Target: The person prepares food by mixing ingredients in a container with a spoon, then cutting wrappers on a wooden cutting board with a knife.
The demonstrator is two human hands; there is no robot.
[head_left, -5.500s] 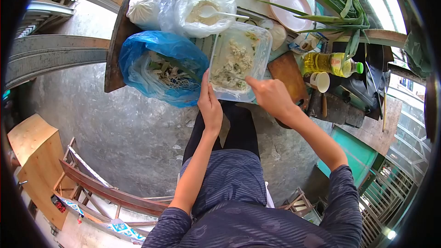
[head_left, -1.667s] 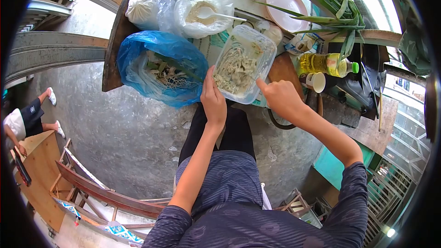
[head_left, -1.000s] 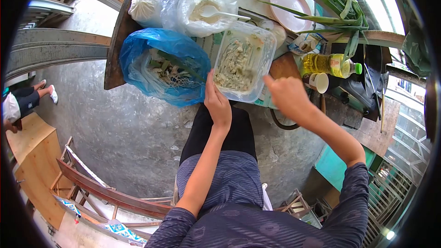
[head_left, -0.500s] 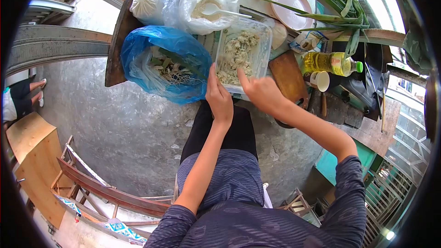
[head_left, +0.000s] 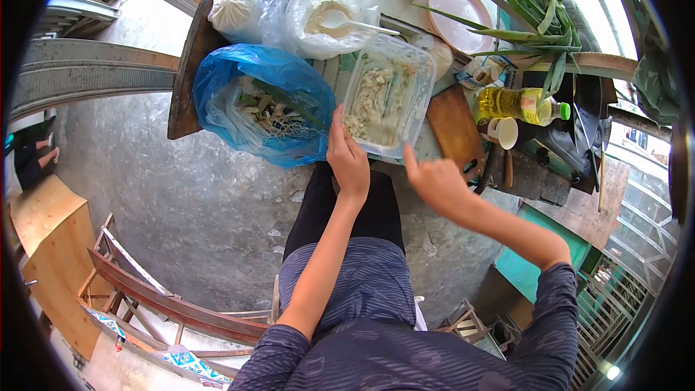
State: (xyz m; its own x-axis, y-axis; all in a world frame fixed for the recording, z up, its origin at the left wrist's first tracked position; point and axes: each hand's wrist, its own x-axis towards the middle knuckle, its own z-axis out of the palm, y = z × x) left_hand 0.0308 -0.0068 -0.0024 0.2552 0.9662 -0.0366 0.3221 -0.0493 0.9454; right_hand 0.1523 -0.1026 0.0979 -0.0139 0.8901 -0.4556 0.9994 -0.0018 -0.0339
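A clear rectangular plastic tub holds a pale, lumpy mixture with green flecks, thicker along its left side. My left hand grips the tub's near left corner, fingers straight along the wall and thumb hidden. Just off the near right corner is my right hand, fingers curled and index finger stretched toward the tub. Motion blurs that fingertip, and I cannot make out whether a utensil is in the hand. Left of the tub, a blue plastic bag contains roots and leafy trimmings.
Behind the tub sits an open bag of pale powder with a white spoon. To the right are a wooden board, an oil bottle, a paper cup, a pink plate and long green leaves.
My right hand has moved right and slightly toward me, off the mixture. The tub has shifted a little right, and the mixture now lies more to its left. My left hand stays on the corner.
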